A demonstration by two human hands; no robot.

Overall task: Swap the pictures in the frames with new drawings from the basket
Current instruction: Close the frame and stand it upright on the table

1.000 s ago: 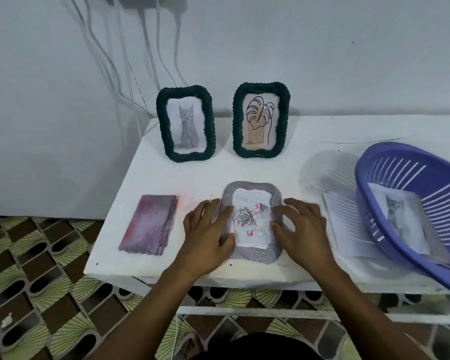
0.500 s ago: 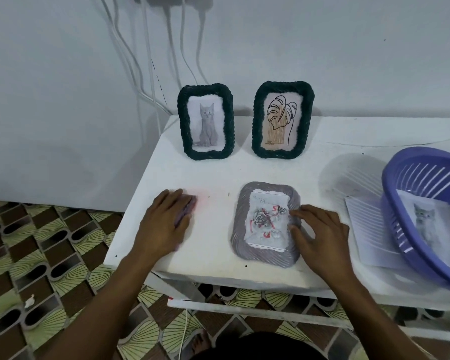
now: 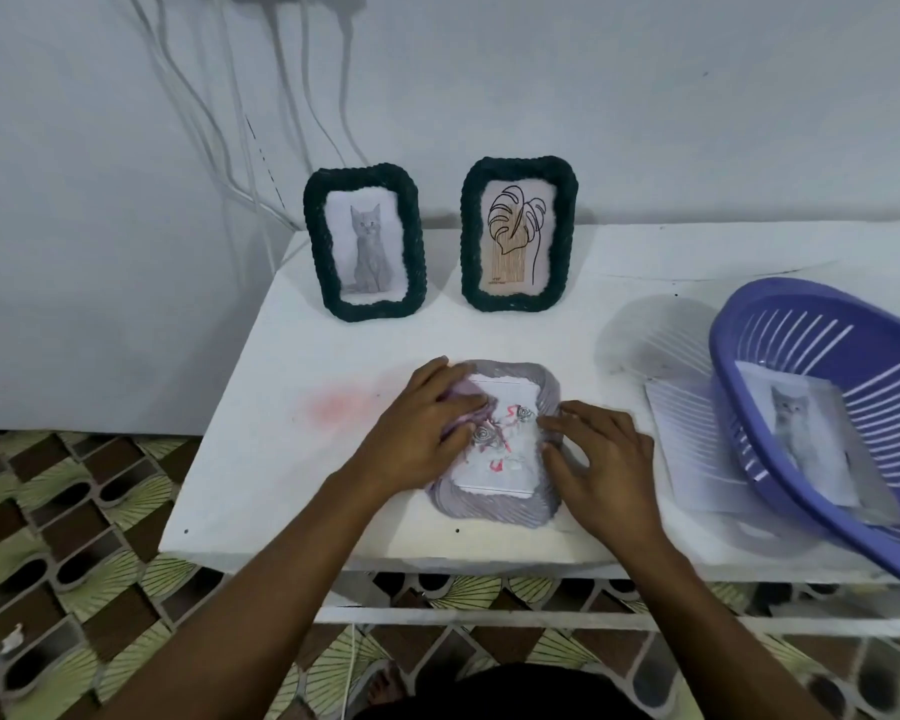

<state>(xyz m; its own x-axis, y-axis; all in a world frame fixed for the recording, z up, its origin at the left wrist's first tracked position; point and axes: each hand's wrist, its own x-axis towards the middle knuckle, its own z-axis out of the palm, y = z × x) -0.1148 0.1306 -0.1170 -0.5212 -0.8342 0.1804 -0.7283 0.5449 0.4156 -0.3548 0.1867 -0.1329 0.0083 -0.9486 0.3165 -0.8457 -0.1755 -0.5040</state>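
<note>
A grey woven frame (image 3: 489, 504) lies flat near the table's front edge with a rose drawing (image 3: 505, 449) on it. My left hand (image 3: 419, 433) holds a purple backing piece (image 3: 466, 402) over the frame's left side. My right hand (image 3: 596, 459) presses its fingers on the frame's right edge. Two dark green frames stand at the back: one with a cat picture (image 3: 367, 249), one with a leaf drawing (image 3: 515, 236). The purple basket (image 3: 780, 407) at the right holds a cat drawing (image 3: 796, 433).
A lined white sheet (image 3: 689, 449) lies partly under the basket. White cables (image 3: 261, 148) hang down the wall behind the table. The white table (image 3: 281, 459) ends at the left and front over a patterned floor. A pink smudge (image 3: 333, 405) marks the tabletop.
My left hand picked up the purple backing piece from the table's left side and carried it right onto the grey frame. My right hand stayed on the frame's right edge.
</note>
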